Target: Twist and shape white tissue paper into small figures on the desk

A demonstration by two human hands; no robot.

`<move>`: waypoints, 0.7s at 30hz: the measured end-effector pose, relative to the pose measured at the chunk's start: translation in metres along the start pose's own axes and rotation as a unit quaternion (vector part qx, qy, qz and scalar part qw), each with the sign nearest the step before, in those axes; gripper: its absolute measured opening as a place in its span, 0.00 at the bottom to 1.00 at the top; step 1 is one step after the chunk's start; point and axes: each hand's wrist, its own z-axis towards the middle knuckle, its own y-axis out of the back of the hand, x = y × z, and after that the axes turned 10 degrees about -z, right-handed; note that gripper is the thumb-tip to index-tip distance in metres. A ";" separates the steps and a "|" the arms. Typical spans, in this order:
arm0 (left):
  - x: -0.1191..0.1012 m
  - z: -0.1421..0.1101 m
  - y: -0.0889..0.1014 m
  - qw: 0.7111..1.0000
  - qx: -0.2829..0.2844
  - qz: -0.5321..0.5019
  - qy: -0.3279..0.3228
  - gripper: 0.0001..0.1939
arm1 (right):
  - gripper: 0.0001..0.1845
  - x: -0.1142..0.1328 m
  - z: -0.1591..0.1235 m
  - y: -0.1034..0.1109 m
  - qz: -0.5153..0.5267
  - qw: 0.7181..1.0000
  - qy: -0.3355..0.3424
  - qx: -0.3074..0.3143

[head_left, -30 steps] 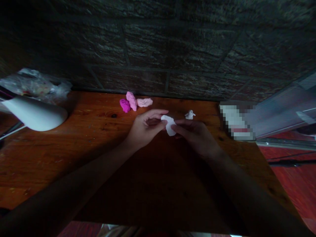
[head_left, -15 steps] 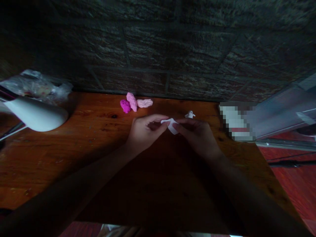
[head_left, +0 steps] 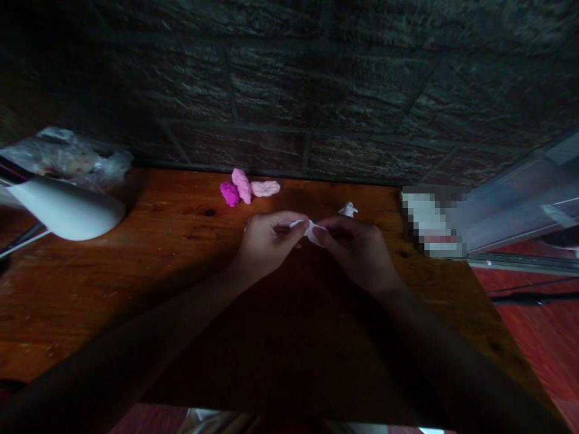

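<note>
Here we are, both hands at work in the middle of it! My left hand has its thumb and fingers pinched on one side of a soft-looking white piece, and my right hand grips the other side, so neither one is open. The white piece sits right between my two thumbs, over the table, narrow in the middle and spreading out toward each hand; my fingers cover part of it, so its full shape I cannot tell.

Just beyond my right hand, there's a small white figure on the wood, its lower edge close behind my knuckles. Over beyond my left hand, a little cluster: a magenta lump, an upright-lying pink lump touching it, and a paler pink lump stretched out sideways to the right.

Far left, a smooth white rounded object lies in front of a crumpled clear plastic bag. Out right, near the table's edge, a pixelated item, too blocky to read. Behind everything rises the dark brick-patterned wall, and reddish floor shows down at the right!
</note>
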 end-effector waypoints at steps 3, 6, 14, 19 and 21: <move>-0.006 0.004 -0.001 0.990 -0.023 -0.111 0.089 0.09 | 0.06 0.005 -0.001 0.005 -0.077 0.995 0.068 -0.015; -0.007 0.008 0.000 0.971 -0.064 -0.178 0.145 0.09 | 0.06 0.009 -0.002 0.010 -0.097 0.987 0.130 -0.020; -0.002 0.006 -0.001 0.979 -0.035 -0.177 0.098 0.10 | 0.11 -0.001 0.000 0.003 0.002 1.000 0.000 -0.009; -0.002 0.005 -0.001 0.975 -0.030 -0.194 0.105 0.12 | 0.14 -0.005 0.002 -0.001 0.090 0.994 -0.034 0.045; -0.002 0.005 -0.002 0.973 -0.026 -0.203 0.111 0.13 | 0.09 -0.004 0.001 -0.002 0.060 0.996 -0.027 0.055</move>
